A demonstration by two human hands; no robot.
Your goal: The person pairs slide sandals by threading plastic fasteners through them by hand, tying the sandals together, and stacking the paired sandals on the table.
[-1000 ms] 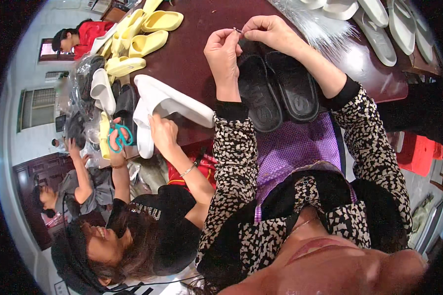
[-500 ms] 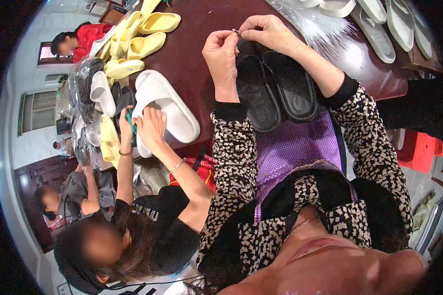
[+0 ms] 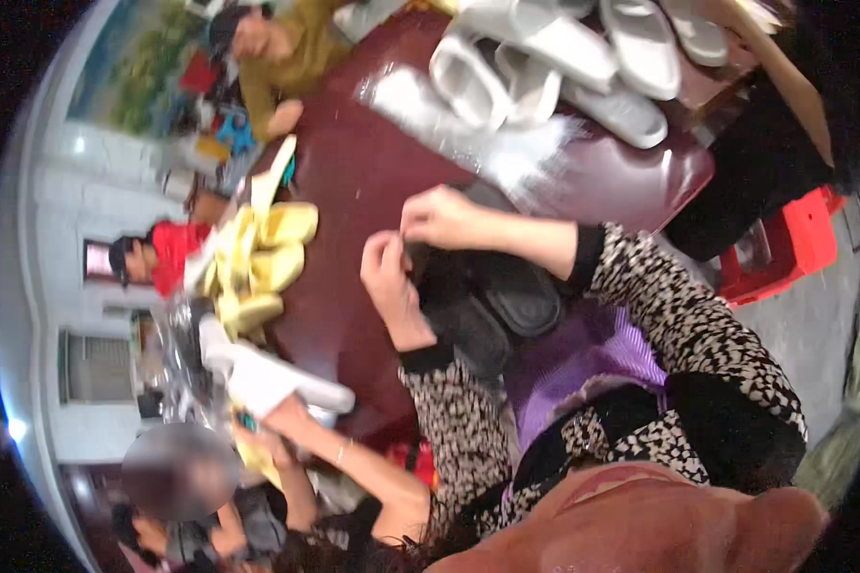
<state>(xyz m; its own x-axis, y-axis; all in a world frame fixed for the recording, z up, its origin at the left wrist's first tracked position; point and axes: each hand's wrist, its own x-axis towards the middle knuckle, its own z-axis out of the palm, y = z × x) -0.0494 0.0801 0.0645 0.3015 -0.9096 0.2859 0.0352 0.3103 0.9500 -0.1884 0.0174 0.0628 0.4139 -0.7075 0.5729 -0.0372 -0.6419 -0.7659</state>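
Observation:
My left hand (image 3: 389, 285) and my right hand (image 3: 441, 218) meet fingertip to fingertip above the dark red table (image 3: 354, 153). Both are closed in a pinch at something tiny, which blur and the fingers hide. Right under my wrists lies a pair of black slippers, side by side near the table's edge: the left slipper (image 3: 466, 332) by my left wrist, the right slipper (image 3: 518, 294) below my right forearm. My right hand and forearm cover the far ends of the pair. A purple checked apron (image 3: 583, 358) shows just below them.
Grey-white slippers (image 3: 631, 48) pile up at the far right, beside a bundle of thin whitish strands (image 3: 478, 134). Yellow slippers (image 3: 277, 267) heap at the left. A nearby co-worker's hands hold a white slipper (image 3: 277, 377). Red plastic stools (image 3: 798, 248) stand at right.
The view has swung, so the table, slippers and my hands sit lower in it, and another person shows at the far side. My fingers stay pinched together over the black slippers.

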